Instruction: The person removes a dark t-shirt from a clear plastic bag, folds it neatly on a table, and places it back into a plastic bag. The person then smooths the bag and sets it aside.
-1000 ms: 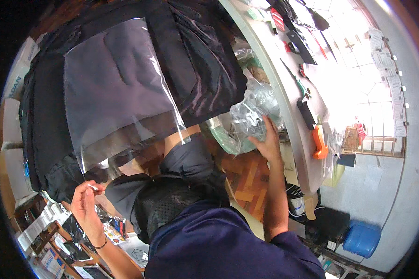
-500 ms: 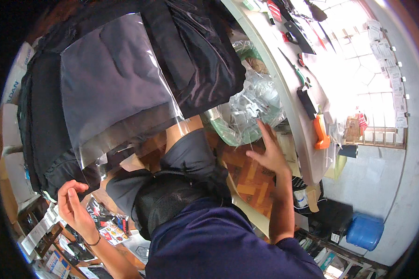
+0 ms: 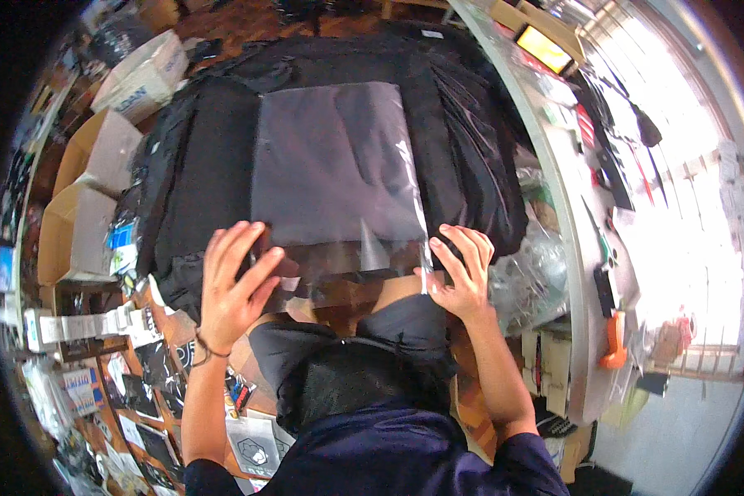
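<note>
A clear plastic bag with a folded dark grey cloth inside lies flat on a large pile of black fabric. Its transparent end, without cloth behind it, hangs toward my lap. My left hand is at the bag's near left corner, fingers bent and spread. At the near right corner, my right hand curves beside the bag's shiny edge, its thumb close to or touching the film. Both hands look open; a light pinch of film at either corner cannot be made out.
Along the right runs a white table with scissors, an orange-handled tool and a lit screen. Crumpled clear plastic fills a bin under its edge. Open cardboard boxes stand left; printed packets cover the lower left.
The view has shifted, showing more of the fabric pile. My right hand has come from near the plastic-filled bin to the bag's right edge, and my left hand has risen to its left corner.
</note>
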Available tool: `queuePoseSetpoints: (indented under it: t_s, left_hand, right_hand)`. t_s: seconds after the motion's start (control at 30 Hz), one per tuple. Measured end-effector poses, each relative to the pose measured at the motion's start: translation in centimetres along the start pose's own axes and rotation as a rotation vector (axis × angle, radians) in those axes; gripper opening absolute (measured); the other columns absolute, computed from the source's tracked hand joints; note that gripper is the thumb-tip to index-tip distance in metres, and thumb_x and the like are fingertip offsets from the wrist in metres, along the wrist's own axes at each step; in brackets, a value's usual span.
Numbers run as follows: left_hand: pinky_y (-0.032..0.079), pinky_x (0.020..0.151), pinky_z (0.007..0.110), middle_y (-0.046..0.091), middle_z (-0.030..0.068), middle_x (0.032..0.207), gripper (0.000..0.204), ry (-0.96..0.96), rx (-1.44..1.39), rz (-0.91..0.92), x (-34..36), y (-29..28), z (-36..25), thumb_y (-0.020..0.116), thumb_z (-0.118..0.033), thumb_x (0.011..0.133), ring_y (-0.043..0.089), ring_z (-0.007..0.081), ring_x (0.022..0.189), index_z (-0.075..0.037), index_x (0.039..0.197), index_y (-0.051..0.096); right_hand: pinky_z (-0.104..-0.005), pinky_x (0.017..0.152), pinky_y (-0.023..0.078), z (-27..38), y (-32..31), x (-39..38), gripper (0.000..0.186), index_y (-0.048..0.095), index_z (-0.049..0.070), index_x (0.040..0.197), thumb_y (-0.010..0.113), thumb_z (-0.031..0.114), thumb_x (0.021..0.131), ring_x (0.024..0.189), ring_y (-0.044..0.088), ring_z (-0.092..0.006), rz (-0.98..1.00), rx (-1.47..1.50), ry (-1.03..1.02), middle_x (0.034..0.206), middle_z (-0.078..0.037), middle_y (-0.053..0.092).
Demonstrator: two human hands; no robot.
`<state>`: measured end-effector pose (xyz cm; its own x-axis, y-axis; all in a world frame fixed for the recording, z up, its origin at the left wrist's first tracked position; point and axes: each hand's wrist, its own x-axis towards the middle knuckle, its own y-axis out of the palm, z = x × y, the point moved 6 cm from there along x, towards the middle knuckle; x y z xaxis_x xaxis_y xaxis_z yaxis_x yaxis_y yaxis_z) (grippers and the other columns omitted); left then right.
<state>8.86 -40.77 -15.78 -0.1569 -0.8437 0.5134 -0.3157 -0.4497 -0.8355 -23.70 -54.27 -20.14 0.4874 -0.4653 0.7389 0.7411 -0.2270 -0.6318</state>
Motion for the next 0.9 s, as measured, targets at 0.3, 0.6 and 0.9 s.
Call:
queuePoseSetpoints:
  t_s: [0.3,0.6,0.9]
  left_hand:
    - [0.059,0.091,0.038,0.075,0.008,0.133,0.032,0.209,0.004,-0.111,-0.5,-0.1,-0.3,0.073,-0.001,0.083,0.069,0.0289,0.126,-0.008,0.113,0.081]
    - [0.061,0.085,0.037,0.081,0.0088,0.114,0.021,0.123,-0.265,-0.159,0.1,-0.8,0.4,0.084,0.001,0.081,0.076,0.0278,0.108,-0.004,0.101,0.081]
    - [0.06,0.087,0.035,0.082,0.0107,0.098,0.015,-0.238,-0.631,-0.179,0.4,-0.3,2.0,0.077,0.005,0.087,0.077,0.026,0.099,-0.004,0.099,0.081]
  right_hand:
    - [-0.0389,0.082,0.059,1.3,0.3,2.2,0.041,0.081,0.007,0.108,0.084,0.002,0.068,0.101,0.071,-0.0272,-0.05,0.112,-0.352,0.121,-0.011,0.074]
    - [-0.034,0.073,0.059,0.8,-0.4,2.9,0.024,0.081,0.0,0.092,0.079,-0.011,0.07,0.085,0.073,-0.0261,-0.003,0.306,-0.221,0.101,-0.01,0.08]
    - [-0.0311,0.068,0.059,0.5,-1.0,3.4,0.028,0.082,0.005,0.09,0.08,-0.014,0.069,0.077,0.074,-0.0214,-0.005,0.536,0.092,0.098,-0.009,0.082]
